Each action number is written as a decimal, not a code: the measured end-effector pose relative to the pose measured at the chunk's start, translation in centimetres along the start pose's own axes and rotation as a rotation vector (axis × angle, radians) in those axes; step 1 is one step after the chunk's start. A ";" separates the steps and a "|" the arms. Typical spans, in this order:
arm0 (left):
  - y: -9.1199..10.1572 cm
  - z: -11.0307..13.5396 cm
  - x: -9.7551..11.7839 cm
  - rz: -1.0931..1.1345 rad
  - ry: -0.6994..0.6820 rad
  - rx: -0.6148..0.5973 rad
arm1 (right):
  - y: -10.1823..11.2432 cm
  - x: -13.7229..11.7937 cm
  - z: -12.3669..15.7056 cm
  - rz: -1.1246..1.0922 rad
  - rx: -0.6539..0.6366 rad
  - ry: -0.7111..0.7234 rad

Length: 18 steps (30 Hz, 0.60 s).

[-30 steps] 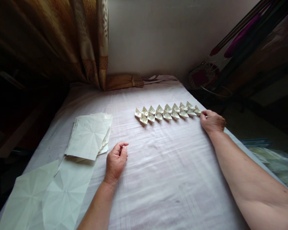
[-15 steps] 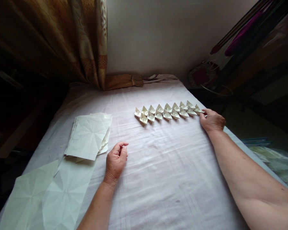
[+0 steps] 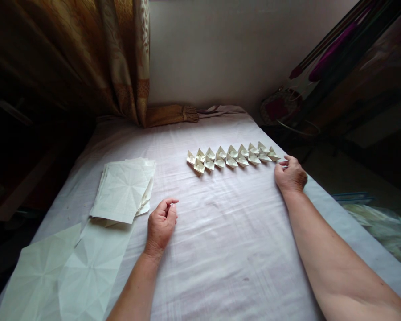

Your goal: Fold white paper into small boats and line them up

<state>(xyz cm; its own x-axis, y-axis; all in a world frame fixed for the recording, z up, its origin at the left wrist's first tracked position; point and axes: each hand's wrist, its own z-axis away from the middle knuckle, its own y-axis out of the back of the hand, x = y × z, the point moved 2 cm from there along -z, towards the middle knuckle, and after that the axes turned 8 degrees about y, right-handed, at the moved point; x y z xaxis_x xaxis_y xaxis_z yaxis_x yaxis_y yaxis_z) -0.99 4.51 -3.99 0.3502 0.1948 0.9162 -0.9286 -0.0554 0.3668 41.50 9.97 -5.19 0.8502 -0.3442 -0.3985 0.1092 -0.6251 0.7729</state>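
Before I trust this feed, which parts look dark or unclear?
In the head view, the curtain darkens to near-black at left, the plastic bag at right looks smeared, the folded paper pieces are lit and fairly sharp, without strong glare.

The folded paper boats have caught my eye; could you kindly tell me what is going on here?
A person has the boat-shaped folded papers standing in two staggered rows on a pale cloth. The right hand is at the rows' right end; whether it touches the last piece is unclear. The left hand, loosely curled, shows nothing held. To its left lie a stack of creased paper and, nearer the camera, loose creased sheets.
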 end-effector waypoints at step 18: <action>0.6 0.2 0.4 -0.243 -0.269 0.230 | 1.1 -7.5 7.7 -0.226 -0.027 0.363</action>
<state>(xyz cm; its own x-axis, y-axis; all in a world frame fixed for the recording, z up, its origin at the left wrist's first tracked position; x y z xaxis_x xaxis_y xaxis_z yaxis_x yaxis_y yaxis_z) -1.42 4.34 -3.38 0.6032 -0.0317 0.7970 -0.7745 -0.2619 0.5758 31.31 6.43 -5.14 0.9287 0.0715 -0.3638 0.3233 -0.6364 0.7003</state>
